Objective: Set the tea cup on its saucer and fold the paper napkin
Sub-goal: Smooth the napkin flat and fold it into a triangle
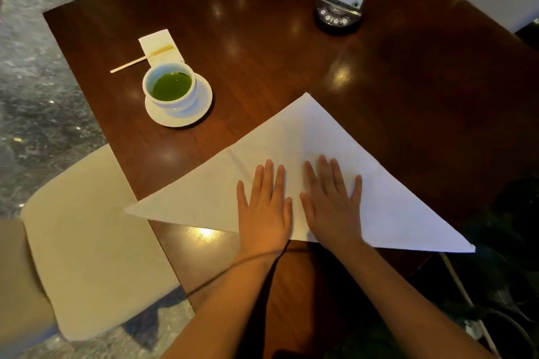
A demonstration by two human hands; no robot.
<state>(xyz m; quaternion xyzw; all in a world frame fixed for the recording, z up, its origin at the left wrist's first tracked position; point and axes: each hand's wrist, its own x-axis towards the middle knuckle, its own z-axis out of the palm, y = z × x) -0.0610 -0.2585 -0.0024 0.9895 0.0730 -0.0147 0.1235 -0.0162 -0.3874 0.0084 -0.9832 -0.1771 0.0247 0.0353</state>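
Observation:
A white tea cup (186, 95) holding green tea stands on a white saucer (201, 109) at the left of the dark wooden table (262, 44). Nearer to me lies a white paper napkin (306, 131) folded into a large triangle, its peak pointing away from me and its left tip hanging past the table edge. My left hand (264, 210) and my right hand (332, 207) rest flat side by side on the napkin's lower middle, palms down, fingers spread, holding nothing.
A small white paper (159, 44) with a wooden stick (137, 60) across it lies behind the cup. A menu stand on a black round base (337, 19) stands at the far right. A beige chair seat (87, 236) sits left of the table.

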